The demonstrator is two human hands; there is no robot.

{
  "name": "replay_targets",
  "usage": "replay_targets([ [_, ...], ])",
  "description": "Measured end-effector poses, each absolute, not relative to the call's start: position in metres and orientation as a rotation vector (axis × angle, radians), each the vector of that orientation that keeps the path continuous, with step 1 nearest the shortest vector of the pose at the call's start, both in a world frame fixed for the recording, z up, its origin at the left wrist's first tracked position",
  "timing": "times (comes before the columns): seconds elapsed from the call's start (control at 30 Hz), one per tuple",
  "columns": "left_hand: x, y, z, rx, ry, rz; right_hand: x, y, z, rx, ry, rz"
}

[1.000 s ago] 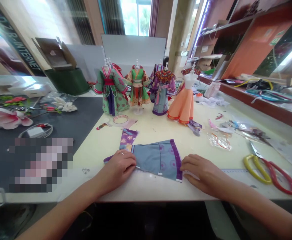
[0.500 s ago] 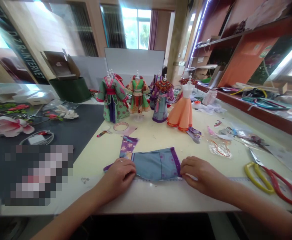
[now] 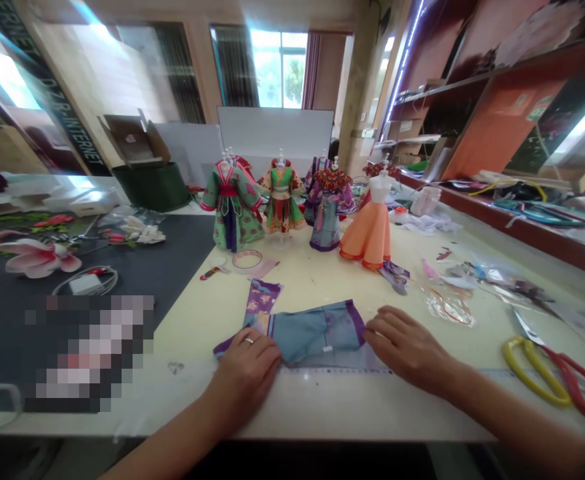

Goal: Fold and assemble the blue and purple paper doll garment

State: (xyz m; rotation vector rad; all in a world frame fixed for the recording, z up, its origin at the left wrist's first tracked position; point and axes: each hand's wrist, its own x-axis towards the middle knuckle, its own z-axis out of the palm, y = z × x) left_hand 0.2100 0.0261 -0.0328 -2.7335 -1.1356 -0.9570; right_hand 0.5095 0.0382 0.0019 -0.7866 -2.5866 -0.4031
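Note:
A blue paper garment piece with purple trim (image 3: 317,330) lies on the cream table (image 3: 322,407), its lower edge folded up along a clear ruler (image 3: 352,368). My left hand (image 3: 247,363), with a ring on one finger, presses its curled fingers on the piece's left end. Over at the piece's right end, my right hand (image 3: 405,347) rests with its fingers bent down on the edge. A purple patterned strip (image 3: 259,298) sticks out behind the left hand.
Several small mannequins in paper costumes, among them a green robe (image 3: 232,207) and an orange skirt (image 3: 369,230), stand at the back. Yellow and red scissors (image 3: 552,373) lie right. A tape roll (image 3: 247,260), plastic bags (image 3: 447,303), paper flowers (image 3: 37,257) and a charger (image 3: 85,283) lie around.
The bottom edge of the blue piece has been folded upward, so it looks shorter. Both hands stayed at its ends. The camera tilted up slightly.

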Motion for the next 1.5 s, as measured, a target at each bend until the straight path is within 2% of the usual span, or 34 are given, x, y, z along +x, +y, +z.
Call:
replay_targets([
  [0.17,0.208,0.025,-0.029,-2.807,-1.169,-0.915,0.517,0.025,-0.023,-0.943,-2.498,-0.103],
  [0.4,0.219,0.042,0.009,-2.934,-1.345,-0.907,0.514,0.032,-0.018,-0.923,-2.312,0.162],
  [0.53,0.257,0.049,0.025,-3.173,-1.277,-0.868,0.512,0.035,-0.015,-0.948,-2.239,0.316],
  [0.7,0.298,0.058,0.017,-3.236,-1.248,-0.867,0.505,0.048,-0.007,-1.019,-2.147,0.591],
  [0.87,0.305,0.075,0.008,-3.114,-1.457,-0.951,0.492,0.074,0.001,-1.002,-2.118,0.660],
  [1.03,0.296,0.084,0.006,-2.912,-1.625,-1.101,0.475,0.083,0.004,-1.217,-1.756,0.762],
  [1.17,0.289,0.087,-0.001,-2.812,-1.503,-1.192,0.463,0.078,0.004,-1.364,-1.641,1.156],
  [1.3,0.286,0.089,-0.006,-2.733,-1.325,-1.237,0.451,0.076,0.005,-1.293,-1.395,1.532],
  [1.5,0.282,0.078,0.005,-2.785,-1.320,-1.250,0.442,0.078,-0.006,-1.196,-1.240,1.525],
])
